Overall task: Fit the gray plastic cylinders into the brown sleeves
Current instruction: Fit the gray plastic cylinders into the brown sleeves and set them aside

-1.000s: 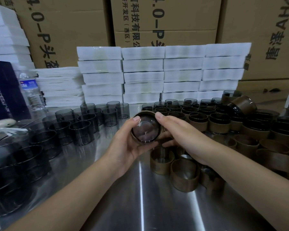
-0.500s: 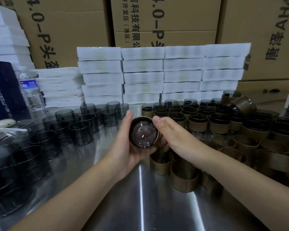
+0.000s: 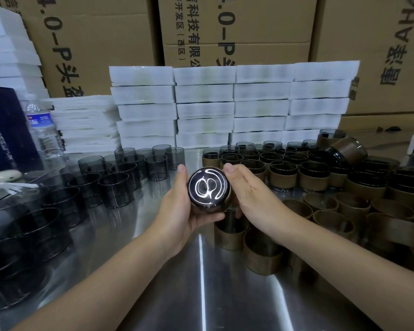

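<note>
I count one gray cylinder (image 3: pixel 208 187) off the table, held between both hands above the steel table (image 3: pixel 201 295), its closed end facing my camera with a bright curl of glare on it. The left hand (image 3: pixel 179 209) wraps it, thumb on top and fingers curled underneath. The right hand (image 3: pixel 251 199) cups its right side, thumb at the upper rim. I cannot tell how far it sits in a sleeve.

To the left stand the bare gray cylinders (image 3: pixel 115 187), well over a dozen and too overlapped for an exact count. At the back right, the sleeved cylinders (image 3: pixel 282 173) stand in rows, each brown band holding a gray one; one more lies tilted on top. In front of them lie the loose brown sleeves (image 3: pixel 330 223), roughly ten.

Behind are four stacks of five white foam pads (image 3: pixel 203 91), three cardboard cartons (image 3: pixel 237 25) and one water bottle (image 3: pixel 42 130).
</note>
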Available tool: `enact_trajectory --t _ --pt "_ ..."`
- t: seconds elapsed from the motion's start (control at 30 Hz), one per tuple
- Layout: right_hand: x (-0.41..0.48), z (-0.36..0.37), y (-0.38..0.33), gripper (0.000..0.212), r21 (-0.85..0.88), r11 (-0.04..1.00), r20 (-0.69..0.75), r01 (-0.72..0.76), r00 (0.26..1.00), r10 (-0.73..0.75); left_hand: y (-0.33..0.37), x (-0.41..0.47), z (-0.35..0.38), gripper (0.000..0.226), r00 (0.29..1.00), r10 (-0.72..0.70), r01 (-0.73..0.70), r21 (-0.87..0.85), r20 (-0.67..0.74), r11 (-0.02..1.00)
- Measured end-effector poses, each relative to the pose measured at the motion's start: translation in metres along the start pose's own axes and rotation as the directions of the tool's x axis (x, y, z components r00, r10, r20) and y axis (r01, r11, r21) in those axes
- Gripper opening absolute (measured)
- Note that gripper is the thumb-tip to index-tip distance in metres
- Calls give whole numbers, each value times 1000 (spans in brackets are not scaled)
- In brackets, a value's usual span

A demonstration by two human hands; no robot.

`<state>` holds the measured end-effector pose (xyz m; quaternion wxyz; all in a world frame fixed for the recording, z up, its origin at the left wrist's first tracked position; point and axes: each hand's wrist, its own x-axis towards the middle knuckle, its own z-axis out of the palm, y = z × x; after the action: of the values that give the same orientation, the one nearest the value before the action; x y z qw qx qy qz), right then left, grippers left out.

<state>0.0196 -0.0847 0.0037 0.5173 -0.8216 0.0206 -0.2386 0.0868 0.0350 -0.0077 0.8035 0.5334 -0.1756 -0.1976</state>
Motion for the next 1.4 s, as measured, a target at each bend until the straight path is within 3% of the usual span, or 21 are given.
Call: enact_trajectory --t 0.6,0.67,0.77,0.8,0.87,0.93,1.0,1.1,1.17,1.4 --pt "2 1 0 34 146 988 18 -48 999 46 2 -3 1 47 999 55 -55 -5 -1 998" --pt "3 -3 0 31 278 952 97 -125 990 102 3 -3 -1 49 999 40 -40 -19 6 999" --pt "6 -18 -5 32 475 831 394 -289 914 93 6 -3 -2 47 995 51 -52 10 85 999" --pt "7 -24 -7 40 488 820 427 -301 901 76 7 -3 -1 46 992 61 -63 21 113 998" --pt "10 -36 -12 51 472 842 361 -262 928 86 6 -3 0 53 990 56 -64 53 130 997" --pt "14 -47 -14 53 361 914 195 -184 974 119 2 -1 0 47 996 23 -32 118 80 992" --pt "19 -58 -13 46 131 987 -24 -96 995 100 -1 1 -1 25 999 -4 9 153 -38 988" --pt "25 -77 -5 38 -366 929 -296 -61 954 -55 -1 5 -6 20 989 0 26 172 -151 985" --pt "26 -88 -4 34 -512 852 -336 -108 938 -83 -1 6 -6 19 985 1 32 187 -173 982" --pt "24 -102 0 19 -687 692 -243 -223 967 70 -3 6 -5 22 986 -34 67 202 -164 977"
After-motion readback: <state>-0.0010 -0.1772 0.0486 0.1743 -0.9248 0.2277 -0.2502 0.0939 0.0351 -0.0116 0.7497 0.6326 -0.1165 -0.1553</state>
